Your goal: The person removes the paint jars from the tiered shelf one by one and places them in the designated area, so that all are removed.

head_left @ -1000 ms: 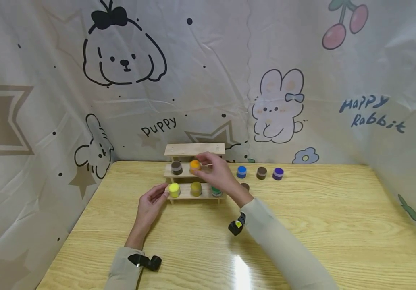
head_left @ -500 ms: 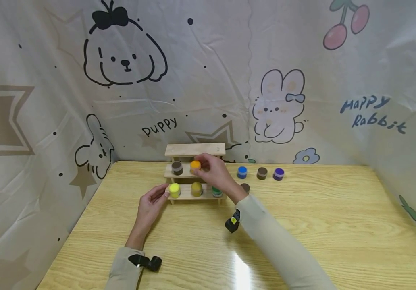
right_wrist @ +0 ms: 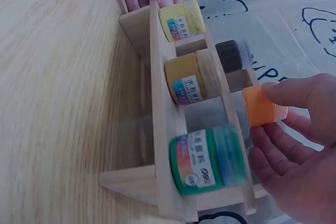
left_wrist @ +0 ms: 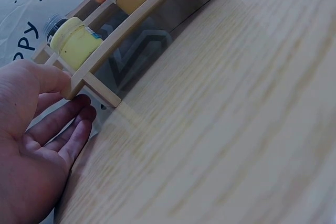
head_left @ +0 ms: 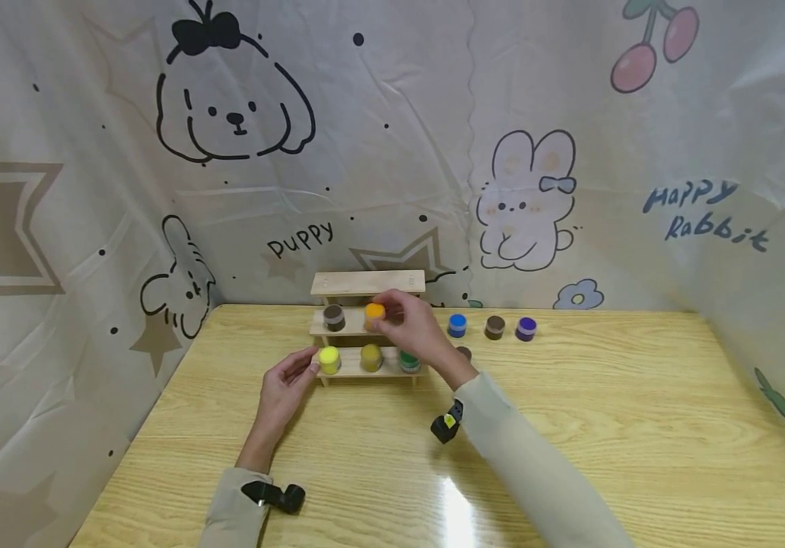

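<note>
A stepped wooden rack (head_left: 367, 283) stands at the back of the table. My right hand (head_left: 411, 329) pinches an orange paint jar (right_wrist: 259, 106) between thumb and fingers at the middle step. Left of it on that step is a dark brown jar (head_left: 334, 317). The lowest step bears a bright yellow jar (head_left: 328, 359), an ochre jar (head_left: 370, 357) and a green jar (right_wrist: 205, 160), which my right hand partly covers in the head view. At the rack's left end my left hand (head_left: 284, 390) grips the lowest step's corner, thumb against the wood.
Right of the rack, a blue jar (head_left: 457, 325), a brown jar (head_left: 494, 327) and a purple jar (head_left: 525, 329) stand in a row on the wooden table (head_left: 605, 411). Another brown jar (head_left: 463, 353) is partly hidden by my right wrist. A printed curtain (head_left: 392, 175) hangs behind.
The orange jar and my right hand have shifted slightly right along the middle step. My left hand stays at the rack's end.
</note>
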`<state>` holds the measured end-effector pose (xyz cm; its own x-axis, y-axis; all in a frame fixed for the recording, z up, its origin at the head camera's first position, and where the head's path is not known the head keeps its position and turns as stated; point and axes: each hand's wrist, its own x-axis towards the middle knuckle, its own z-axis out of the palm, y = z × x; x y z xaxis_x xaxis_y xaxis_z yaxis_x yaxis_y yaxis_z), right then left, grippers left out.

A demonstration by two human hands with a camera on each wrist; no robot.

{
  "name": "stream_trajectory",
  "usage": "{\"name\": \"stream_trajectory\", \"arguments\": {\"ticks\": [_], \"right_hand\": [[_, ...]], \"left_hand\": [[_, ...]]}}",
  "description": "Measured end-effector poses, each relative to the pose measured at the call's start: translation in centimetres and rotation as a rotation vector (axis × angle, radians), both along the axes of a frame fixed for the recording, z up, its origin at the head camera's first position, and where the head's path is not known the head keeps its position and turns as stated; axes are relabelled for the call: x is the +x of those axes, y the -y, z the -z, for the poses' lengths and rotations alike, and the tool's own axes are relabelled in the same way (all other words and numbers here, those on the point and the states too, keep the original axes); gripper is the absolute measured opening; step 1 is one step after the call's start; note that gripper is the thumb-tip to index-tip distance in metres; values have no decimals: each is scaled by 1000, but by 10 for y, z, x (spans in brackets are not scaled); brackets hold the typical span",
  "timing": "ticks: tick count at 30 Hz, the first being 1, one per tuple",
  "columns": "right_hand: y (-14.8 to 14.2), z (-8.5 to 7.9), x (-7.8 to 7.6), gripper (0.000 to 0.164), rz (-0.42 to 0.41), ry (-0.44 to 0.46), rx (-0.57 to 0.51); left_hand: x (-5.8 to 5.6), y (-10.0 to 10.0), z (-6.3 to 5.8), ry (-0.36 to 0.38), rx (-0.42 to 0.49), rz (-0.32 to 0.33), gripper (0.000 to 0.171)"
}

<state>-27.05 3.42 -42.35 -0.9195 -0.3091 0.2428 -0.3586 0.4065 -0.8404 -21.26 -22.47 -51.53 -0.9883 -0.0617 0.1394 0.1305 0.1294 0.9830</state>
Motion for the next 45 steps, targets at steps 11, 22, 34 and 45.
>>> {"name": "stream_trajectory", "arguments": {"ticks": [11, 22, 34, 45], "right_hand": [[-26, -3, 14, 35, -3, -47, -11], [-52, -4, 33, 34, 13, -36, -65], [-87, -1, 51, 40, 45, -50, -51], [-118, 5, 64, 38, 114, -33, -52]], "left_hand": [[1, 0, 0, -7, -28, 0, 36], [0, 0, 1, -14, -37, -5, 36], [1, 1, 0, -13, -35, -6, 36], [2, 1, -1, -14, -27, 7, 37]]}}
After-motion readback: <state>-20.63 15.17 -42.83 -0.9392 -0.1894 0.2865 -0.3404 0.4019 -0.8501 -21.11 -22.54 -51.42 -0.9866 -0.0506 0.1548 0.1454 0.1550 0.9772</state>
